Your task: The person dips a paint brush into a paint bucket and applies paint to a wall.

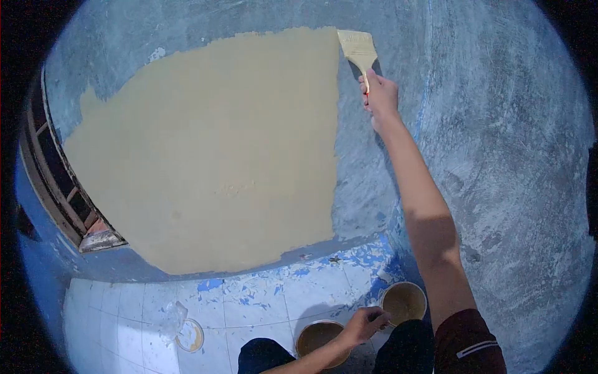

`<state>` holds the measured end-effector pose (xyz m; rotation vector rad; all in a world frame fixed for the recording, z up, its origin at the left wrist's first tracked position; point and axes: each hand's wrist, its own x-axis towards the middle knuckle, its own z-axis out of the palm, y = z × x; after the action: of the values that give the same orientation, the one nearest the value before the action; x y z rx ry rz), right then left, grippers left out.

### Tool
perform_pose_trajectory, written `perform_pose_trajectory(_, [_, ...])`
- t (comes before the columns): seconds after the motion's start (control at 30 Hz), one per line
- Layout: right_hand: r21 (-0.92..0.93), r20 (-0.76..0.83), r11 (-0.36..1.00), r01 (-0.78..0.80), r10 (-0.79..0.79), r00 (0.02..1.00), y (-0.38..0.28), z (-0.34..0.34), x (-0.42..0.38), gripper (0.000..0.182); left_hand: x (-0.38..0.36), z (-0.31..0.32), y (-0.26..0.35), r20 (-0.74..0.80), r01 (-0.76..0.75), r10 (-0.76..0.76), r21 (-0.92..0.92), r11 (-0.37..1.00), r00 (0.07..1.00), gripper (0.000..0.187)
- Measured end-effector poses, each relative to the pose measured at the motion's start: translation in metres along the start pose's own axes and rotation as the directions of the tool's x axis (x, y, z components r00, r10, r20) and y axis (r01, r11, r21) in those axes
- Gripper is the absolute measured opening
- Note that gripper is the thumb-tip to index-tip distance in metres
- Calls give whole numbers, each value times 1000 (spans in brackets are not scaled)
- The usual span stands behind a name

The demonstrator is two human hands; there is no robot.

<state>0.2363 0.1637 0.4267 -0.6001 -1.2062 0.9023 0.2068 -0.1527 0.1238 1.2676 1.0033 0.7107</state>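
Observation:
High on the blue-grey wall, my right hand (381, 100) is wrapped round the handle of a wide paint brush (359, 48). The bristles touch the wall at the upper right corner of a cream painted area (218, 143). Low in the view, my left hand (364, 325) hangs between my knees, fingers curled, beside a round tub (403, 302) of brownish contents. Whether its fingers touch the tub's rim I cannot tell. A second round tub (319, 340) stands partly behind my left forearm.
A window frame (56, 168) is set in the wall at the left. Blue paint flakes (249, 293) lie on the white tiled floor (249, 333). A stained round lid (189, 335) and a clear plastic bag (171, 318) lie at the lower left. The walls meet in a corner right of centre.

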Motion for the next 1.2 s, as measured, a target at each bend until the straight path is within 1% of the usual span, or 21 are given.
perform_pose_trajectory(0.07, [-48,-31,998,-30,28,999,4,1,-3,34,2,0,0,-18,18,-18,5,1000,1000,31])
perform_pose_trajectory(0.13, [-48,-24,996,-73,72,997,6,-2,-10,32,5,0,-6,-20,-59,61,80,995,998,29])
perform_pose_trajectory(0.17, [-53,-14,992,-115,115,993,6,-4,-14,31,5,1,-7,-21,-60,62,82,995,998,29])
perform_pose_trajectory(0.27, [-101,-50,986,-135,130,990,10,-9,-22,32,6,2,-5,-23,-61,62,45,997,998,29])
perform_pose_trajectory(0.3, [-102,-51,986,-133,128,990,11,-13,-24,32,6,3,-5,-24,-54,55,52,997,998,29])
perform_pose_trajectory(0.37, [-190,-79,981,-36,21,997,9,-19,-27,29,4,3,0,-26,-49,51,54,997,998,29])
perform_pose_trajectory(0.4, [-194,-77,980,-37,22,997,8,-24,-28,29,3,2,4,-20,5,-4,78,997,1000,30])
perform_pose_trajectory(0.43, [-486,-77,851,201,-270,960,2,-28,-31,26,0,2,8,-12,62,-61,102,993,998,30])
perform_pose_trajectory(0.47, [-723,13,581,374,-530,848,-3,-31,-34,26,-2,2,12,-8,64,-63,100,993,998,30])
perform_pose_trajectory(0.5, [-726,12,579,370,-527,849,-6,-34,-33,26,-5,2,15,-13,76,-75,74,994,997,30])
perform_pose_trajectory(0.57, [-847,95,293,444,-738,668,-14,-35,-29,34,-4,2,9,-13,89,-88,46,995,996,30])
perform_pose_trajectory(0.6, [-849,97,290,442,-736,670,-17,-35,-29,34,0,1,-2,-14,47,-46,40,998,999,30])
perform_pose_trajectory(0.67, [-931,186,145,336,-603,776,-27,-31,-33,42,2,2,-9,-13,4,-4,33,999,1000,30])
perform_pose_trajectory(0.7, [-932,187,142,334,-602,776,-26,-28,-33,42,4,4,-10,-46,-49,48,-16,999,998,30])
perform_pose_trajectory(0.73, [-943,237,50,329,-591,771,-25,-25,-33,42,5,5,-11,-81,-104,98,-63,993,992,30])
perform_pose_trajectory(0.77, [-946,287,-42,323,-575,766,-25,-20,-33,42,5,4,-12,-79,-103,98,-65,993,992,30])
perform_pose_trajectory(0.8, [-945,289,-44,324,-573,767,-24,-16,-34,42,7,2,-13,-69,-112,110,-18,994,992,30])
perform_pose_trajectory(0.87, [-946,315,-148,288,-623,716,-25,-6,-38,40,7,1,-10,-59,-122,123,24,992,991,30])
perform_pose_trajectory(0.93, [-949,306,-133,286,-610,731,-28,2,-39,42,5,-1,-4,-64,-77,77,14,997,995,31])
perform_pose_trajectory(1.0, [-953,292,-116,280,-598,746,-31,9,-37,44,5,-2,-8,-70,-77,78,17,997,995,31])
perform_pose_trajectory(1.2, [-938,343,-185,292,-605,718,-32,19,-28,34,7,-5,-12,-84,-100,99,-11,995,992,32])
